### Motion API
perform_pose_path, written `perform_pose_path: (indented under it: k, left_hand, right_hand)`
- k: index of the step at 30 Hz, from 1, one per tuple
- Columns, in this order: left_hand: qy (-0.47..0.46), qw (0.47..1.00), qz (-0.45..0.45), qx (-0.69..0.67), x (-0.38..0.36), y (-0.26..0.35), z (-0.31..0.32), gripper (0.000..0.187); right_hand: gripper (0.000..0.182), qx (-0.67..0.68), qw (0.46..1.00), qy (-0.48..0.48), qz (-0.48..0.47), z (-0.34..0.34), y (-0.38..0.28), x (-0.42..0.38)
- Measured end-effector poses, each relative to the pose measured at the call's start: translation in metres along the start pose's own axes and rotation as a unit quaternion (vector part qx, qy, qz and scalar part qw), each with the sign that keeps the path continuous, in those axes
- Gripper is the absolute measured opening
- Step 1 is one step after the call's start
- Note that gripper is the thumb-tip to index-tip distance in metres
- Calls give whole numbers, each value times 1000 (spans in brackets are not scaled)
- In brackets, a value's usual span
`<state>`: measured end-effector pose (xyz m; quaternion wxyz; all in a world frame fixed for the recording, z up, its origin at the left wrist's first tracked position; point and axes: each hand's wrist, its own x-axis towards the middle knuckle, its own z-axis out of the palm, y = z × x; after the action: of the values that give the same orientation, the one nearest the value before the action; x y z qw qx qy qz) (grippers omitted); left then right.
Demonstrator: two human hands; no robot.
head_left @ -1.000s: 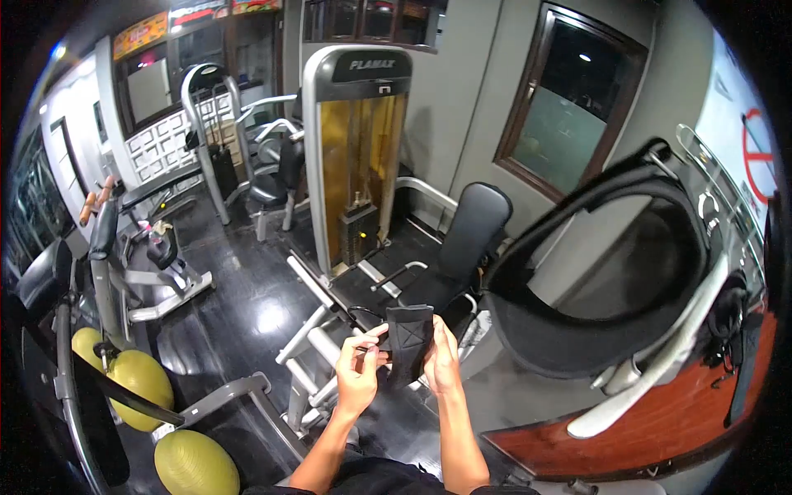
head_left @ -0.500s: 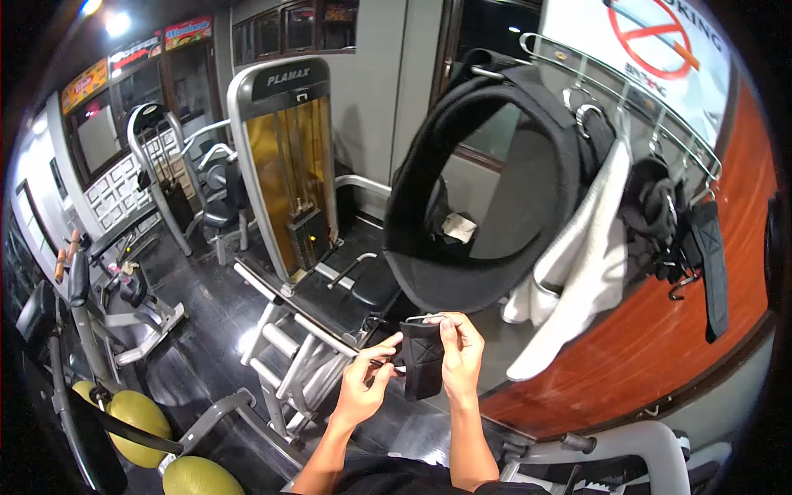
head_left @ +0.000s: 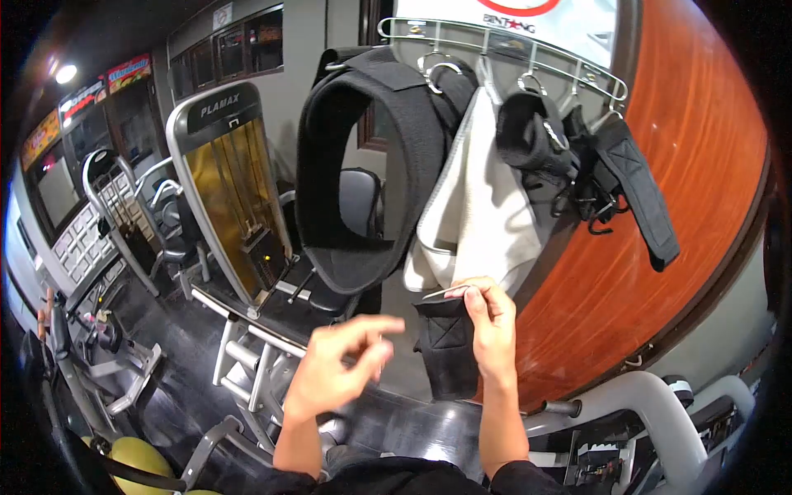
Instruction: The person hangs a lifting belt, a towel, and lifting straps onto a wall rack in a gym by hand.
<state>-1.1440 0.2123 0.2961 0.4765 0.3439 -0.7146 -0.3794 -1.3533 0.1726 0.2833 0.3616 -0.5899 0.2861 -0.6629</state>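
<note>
My right hand pinches the metal ring at the top of a black strap, which hangs down beside it with crossed stitching on its face. To the left of the strap is my left hand, its fingers apart and nothing in it, slightly blurred. Above both hands a large black belt hangs in a loop from a wire rack. A white towel hangs just above my right hand. Farther right hang a rolled black wrap and a long black strap.
A weight machine with a grey frame stands at the left, with other gym machines behind it. Yellow-green balls lie at the lower left. A curved reddish wood panel rises at the right, above a grey machine frame.
The view has turned right, towards the rack. My left hand has let go of the black strap and moved away to its left. My right hand still holds the ring.
</note>
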Motion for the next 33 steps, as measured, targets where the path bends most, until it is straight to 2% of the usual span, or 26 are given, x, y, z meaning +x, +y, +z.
perform_pose_path:
  k: [2, 4, 6, 10, 12, 15, 18, 19, 20, 22, 24, 25, 28, 33]
  left_hand:
    - [74, 996, 56, 9, 34, 10, 17, 21]
    - [53, 984, 148, 86, 66, 26, 32, 18]
    - [-43, 970, 197, 134, 89, 26, 40, 10]
    - [-73, 971, 201, 103, 105, 45, 61, 11]
    - [-122, 972, 181, 82, 113, 56, 66, 13]
    - [-180, 971, 150, 54, 123, 70, 74, 23]
    - [-202, 962, 177, 50, 135, 79, 84, 27]
    - [-213, 965, 150, -12, 139, 77, 88, 30]
    - [-255, 957, 137, -11, 146, 76, 87, 19]
    - [-272, 951, 59, -133, 146, 86, 94, 18]
    - [-268, 953, 70, -126, 149, 90, 95, 18]
    - [-262, 954, 79, -119, 150, 92, 96, 17]
    - [-250, 947, 115, -165, 153, 95, 100, 18]
    - [-246, 942, 127, -188, 164, 99, 96, 17]
  right_hand:
    - [23, -20, 1000, -15, 3, -16, -13, 7]
    - [23, -29, 999, -33, -15, -27, -27, 13]
    - [22, -50, 998, -31, -33, -38, -36, 20]
    - [20, -82, 995, -35, -44, -55, -64, 26]
    - [19, -120, 988, -56, -81, -64, -75, 29]
    - [17, -144, 985, -53, -78, -72, -96, 31]
    - [17, -221, 968, -43, -110, -79, -114, 37]
    - [17, -235, 964, -45, -112, -81, -121, 40]
    - [17, -250, 960, -47, -114, -84, -129, 42]
    - [16, -283, 952, -60, -103, -90, -143, 46]
    - [18, -306, 947, -69, -63, -91, -158, 45]
    - [22, -408, 908, -72, -60, -94, -166, 45]
    - [27, -370, 922, -72, -86, -95, -166, 52]
    - [29, -443, 893, -2, -85, -87, -171, 56]
